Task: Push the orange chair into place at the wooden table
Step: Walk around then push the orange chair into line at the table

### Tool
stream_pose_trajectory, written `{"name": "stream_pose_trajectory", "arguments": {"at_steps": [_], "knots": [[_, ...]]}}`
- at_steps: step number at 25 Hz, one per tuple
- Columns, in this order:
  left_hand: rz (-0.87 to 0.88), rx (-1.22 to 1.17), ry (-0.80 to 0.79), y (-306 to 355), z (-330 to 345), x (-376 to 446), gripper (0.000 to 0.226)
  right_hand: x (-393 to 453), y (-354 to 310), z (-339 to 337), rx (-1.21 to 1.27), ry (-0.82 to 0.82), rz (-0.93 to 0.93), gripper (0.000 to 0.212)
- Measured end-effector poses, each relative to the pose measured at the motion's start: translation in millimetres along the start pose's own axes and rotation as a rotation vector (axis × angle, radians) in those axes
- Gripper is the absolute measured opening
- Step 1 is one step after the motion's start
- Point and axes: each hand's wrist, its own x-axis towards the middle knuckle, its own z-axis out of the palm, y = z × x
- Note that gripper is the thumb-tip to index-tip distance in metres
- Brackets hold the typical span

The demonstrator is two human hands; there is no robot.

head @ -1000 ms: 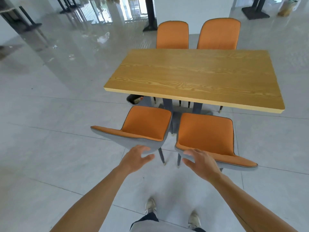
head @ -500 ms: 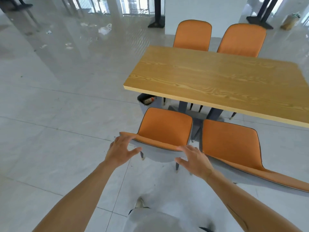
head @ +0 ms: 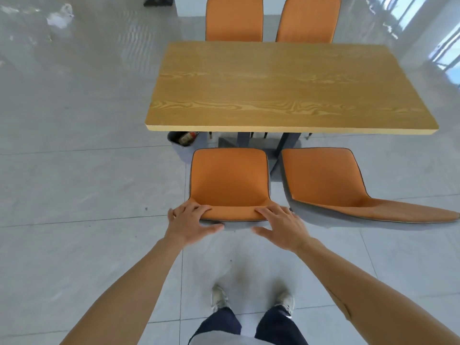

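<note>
An orange chair (head: 229, 180) with a grey shell stands directly in front of me, its seat just short of the near edge of the wooden table (head: 286, 88). My left hand (head: 189, 224) grips the left end of the chair's backrest top, fingers over the orange padding and thumb on the grey back. At the right end of the same backrest my right hand (head: 281, 226) grips it the same way. The chair's legs are hidden beneath the seat.
A second orange chair (head: 326, 180) stands close on the right, its backrest stretching right. Two more orange chairs (head: 234, 18) line the table's far side. A dark bin (head: 183, 140) sits under the table's left corner beside the grey table legs (head: 286, 145). My feet (head: 219, 298) stand on tiled floor.
I stepped behind the left chair and now face the table squarely. Both hands went from hovering over the backrest corners to closing on its top edge.
</note>
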Motion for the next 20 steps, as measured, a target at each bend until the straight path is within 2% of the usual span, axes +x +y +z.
{"name": "stream_pose_trajectory", "arguments": {"at_steps": [4, 9, 15, 20], "knots": [[0.057, 0.105, 0.020, -1.9, -2.3, 13.3, 0.087, 12.5, 0.7, 15.3, -0.006, 0.010, 0.035, 0.067], [0.090, 0.093, 0.105, -2.9, 1.7, 15.4, 0.087, 24.1, 0.1, 25.8, 0.029, 0.137, 0.038, 0.079], [0.078, 0.059, 0.143, 2.2, 6.8, 9.3, 0.086, 14.7, 0.8, 26.2, 0.016, 0.204, 0.007, 0.077], [0.078, 0.033, 0.265, 19.7, 30.5, -7.6, 0.086, -5.3, 14.0, 28.6, 0.018, 0.238, 0.007, 0.078]]}}
